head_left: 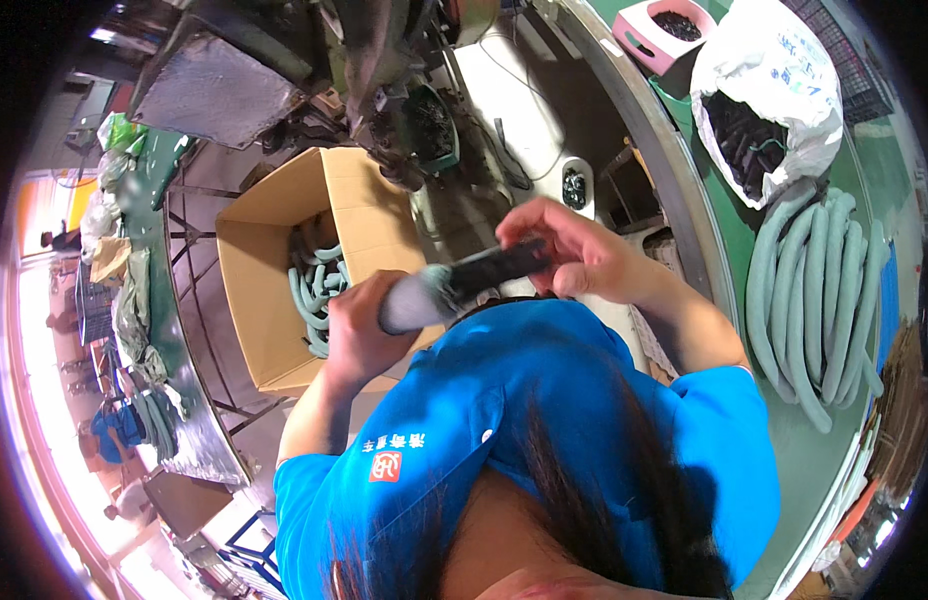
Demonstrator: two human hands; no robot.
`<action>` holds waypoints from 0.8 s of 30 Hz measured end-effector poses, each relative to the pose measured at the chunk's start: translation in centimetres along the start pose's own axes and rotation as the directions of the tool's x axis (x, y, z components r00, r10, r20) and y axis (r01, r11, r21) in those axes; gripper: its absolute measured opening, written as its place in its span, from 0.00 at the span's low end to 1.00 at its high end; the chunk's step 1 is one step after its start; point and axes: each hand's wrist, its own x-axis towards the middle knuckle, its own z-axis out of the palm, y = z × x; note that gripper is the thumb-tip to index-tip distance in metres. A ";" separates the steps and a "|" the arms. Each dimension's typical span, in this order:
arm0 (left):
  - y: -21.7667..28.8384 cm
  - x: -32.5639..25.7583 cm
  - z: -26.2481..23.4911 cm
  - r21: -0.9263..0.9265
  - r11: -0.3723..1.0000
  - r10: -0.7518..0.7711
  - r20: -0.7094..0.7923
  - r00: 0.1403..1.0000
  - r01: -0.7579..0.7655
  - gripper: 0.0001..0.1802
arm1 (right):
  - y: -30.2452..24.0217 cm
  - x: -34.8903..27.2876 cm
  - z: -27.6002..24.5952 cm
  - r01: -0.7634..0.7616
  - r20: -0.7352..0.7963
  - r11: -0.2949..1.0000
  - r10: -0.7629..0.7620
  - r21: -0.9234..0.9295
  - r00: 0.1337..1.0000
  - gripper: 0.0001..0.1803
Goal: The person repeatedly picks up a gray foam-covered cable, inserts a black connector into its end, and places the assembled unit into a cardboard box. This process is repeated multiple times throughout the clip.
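Observation:
My left hand (356, 325) grips the pale grey-green end of a foam tube (414, 300). My right hand (559, 250) is closed around a black sleeve (499, 268) that sits on the same tube's other end. Both hands hold the piece in front of my chest, above my blue shirt (544, 420). The tube looks blurred. Just left of my left hand stands an open cardboard box (274, 260) with several grey-green foam tubes (319, 285) lying inside.
A bundle of long grey-green foam tubes (819, 300) lies on the green table (784, 440) at the right. Above it sits a white bag (774, 90) of black parts and a pink bin (664, 30). A dark machine (384, 80) stands ahead.

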 end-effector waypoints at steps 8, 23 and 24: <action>2.1 0.8 0.9 -0.318 0.931 -0.268 -0.264 0.926 0.179 0.18 | 3.2 5.0 6.7 0.398 -0.422 0.892 -0.451 -0.213 0.786 0.16; 4.4 0.4 4.0 -0.822 0.569 -0.188 -0.162 0.969 -0.027 0.29 | 4.4 4.8 6.3 0.501 0.086 0.184 -0.879 -0.846 0.468 0.29; 4.2 0.2 4.1 -0.818 0.575 -0.181 -0.166 0.969 -0.033 0.29 | 4.2 4.6 6.2 0.504 0.104 0.188 -0.862 -0.843 0.496 0.28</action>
